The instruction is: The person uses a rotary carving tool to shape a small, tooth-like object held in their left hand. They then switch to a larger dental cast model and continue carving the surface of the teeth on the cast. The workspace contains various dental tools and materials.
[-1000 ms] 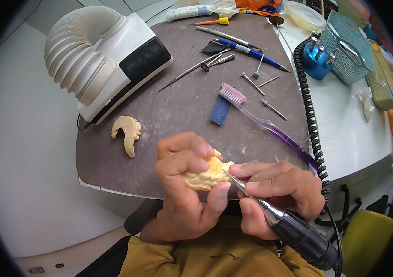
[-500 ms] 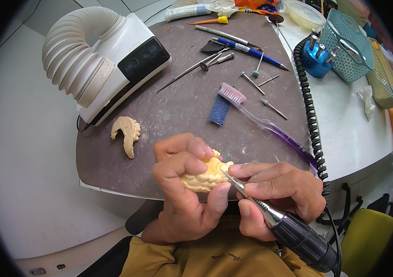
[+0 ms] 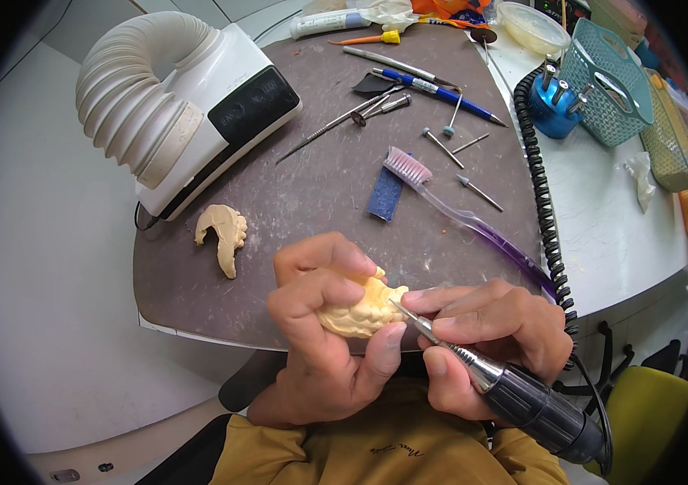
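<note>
My left hand (image 3: pixel 324 323) is closed around a pale yellow plaster dental model (image 3: pixel 353 317), with the fingers over its top and the thumb at its near right side. In my right hand (image 3: pixel 497 331) is a dental handpiece (image 3: pixel 513 388) with a metal nose and black body, gripped like a pen. Its thin tip meets or nearly meets the model's right side; exact contact is too small to tell. My right index fingertip rests by the model's edge. A curved beige plaster piece with tooth shapes (image 3: pixel 223 237) lies apart on the board to the left.
A white suction unit with a ribbed hose (image 3: pixel 223 113) stands at the back left. A purple toothbrush (image 3: pixel 473 218) lies across blue sandpaper (image 3: pixel 385 194). Behind are a blue pen (image 3: pixel 441 90) and several burs (image 3: pixel 479 192). A coiled black cord (image 3: pixel 542 194), blue bur holder (image 3: pixel 555 105) and baskets (image 3: pixel 606 89) line the right.
The handpiece and my right hand have shifted very slightly right, its rear end swinging a little outward. The model stays in my left hand, barely moved.
</note>
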### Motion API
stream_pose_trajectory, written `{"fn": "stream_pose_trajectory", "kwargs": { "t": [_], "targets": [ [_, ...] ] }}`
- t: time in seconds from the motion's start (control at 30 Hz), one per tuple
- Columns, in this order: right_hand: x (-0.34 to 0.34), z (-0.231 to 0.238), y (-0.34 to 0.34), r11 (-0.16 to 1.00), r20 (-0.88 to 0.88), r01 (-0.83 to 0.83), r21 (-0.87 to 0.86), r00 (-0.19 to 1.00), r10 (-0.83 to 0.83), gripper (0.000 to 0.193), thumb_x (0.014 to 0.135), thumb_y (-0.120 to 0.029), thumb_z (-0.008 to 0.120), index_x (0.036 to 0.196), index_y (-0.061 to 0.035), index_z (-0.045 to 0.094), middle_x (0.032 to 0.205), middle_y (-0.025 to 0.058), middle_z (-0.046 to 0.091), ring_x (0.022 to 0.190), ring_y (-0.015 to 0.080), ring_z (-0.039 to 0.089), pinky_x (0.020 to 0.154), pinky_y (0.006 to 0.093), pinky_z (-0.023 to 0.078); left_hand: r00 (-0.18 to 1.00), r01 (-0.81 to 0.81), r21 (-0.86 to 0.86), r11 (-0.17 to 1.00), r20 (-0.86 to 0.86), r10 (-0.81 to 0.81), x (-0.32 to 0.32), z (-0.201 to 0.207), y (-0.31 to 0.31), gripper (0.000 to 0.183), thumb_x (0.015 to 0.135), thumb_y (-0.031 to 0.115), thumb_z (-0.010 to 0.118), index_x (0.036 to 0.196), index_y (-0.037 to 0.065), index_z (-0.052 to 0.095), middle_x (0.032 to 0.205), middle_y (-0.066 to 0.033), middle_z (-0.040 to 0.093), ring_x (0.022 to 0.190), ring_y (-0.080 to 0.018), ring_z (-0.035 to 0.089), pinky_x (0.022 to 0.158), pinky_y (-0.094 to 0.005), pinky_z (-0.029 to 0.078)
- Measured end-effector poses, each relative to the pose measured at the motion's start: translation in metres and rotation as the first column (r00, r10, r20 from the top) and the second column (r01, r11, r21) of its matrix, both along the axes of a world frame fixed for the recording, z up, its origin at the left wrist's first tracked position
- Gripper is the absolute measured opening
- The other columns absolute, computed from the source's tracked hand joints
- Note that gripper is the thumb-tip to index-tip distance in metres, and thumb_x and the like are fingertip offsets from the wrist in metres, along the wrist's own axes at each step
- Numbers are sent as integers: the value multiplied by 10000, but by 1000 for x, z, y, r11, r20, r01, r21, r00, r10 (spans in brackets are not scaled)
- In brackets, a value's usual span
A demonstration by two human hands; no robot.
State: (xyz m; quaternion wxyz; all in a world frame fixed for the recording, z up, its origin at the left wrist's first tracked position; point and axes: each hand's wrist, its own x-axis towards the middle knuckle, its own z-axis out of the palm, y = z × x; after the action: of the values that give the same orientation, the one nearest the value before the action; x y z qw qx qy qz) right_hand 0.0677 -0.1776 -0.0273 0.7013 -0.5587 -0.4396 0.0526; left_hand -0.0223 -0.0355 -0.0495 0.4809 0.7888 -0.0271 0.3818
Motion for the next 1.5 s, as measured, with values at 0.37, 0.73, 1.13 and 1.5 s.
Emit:
{"fn": "stream_pose_trajectory", "kwargs": {
  "t": [0.37,0.73,1.13,1.5],
  "targets": [
    [-2,2,6,997,-41,72,36,997,-70,164,693,13,772,804,35,654,714,129,675,762,287,730,677,323,599,1000,-23,50,998,9,22,0,-1,1,470,845,153,699,1118,57,329,1130,-221,421,987,-234,456,765,-309,473],
    [3,2,2,1000,63,-23,-7,998,24,233,717,-4,760,873,44,594,734,162,646,767,302,712,796,445,593,1000,-24,55,998,13,23,-1,-2,1,457,849,160,697,1113,54,340,1138,-218,420,988,-232,458,769,-314,463],
    [-3,1,0,1000,-36,8,13,999,-8,216,732,8,754,878,31,596,767,142,643,848,329,709,793,408,582,1000,21,-23,1000,20,-21,1,0,0,444,872,146,669,1127,47,320,1145,-219,404,982,-221,466,769,-308,515],
    [0,-2,4,984,-42,62,169,998,-56,296,732,73,748,992,59,607,944,254,681,761,212,680,661,264,540,989,148,-330,932,63,-135,-3,10,-5,512,834,132,752,1113,59,329,1118,-163,442,992,-214,530,892,-359,515]
  ]
}}
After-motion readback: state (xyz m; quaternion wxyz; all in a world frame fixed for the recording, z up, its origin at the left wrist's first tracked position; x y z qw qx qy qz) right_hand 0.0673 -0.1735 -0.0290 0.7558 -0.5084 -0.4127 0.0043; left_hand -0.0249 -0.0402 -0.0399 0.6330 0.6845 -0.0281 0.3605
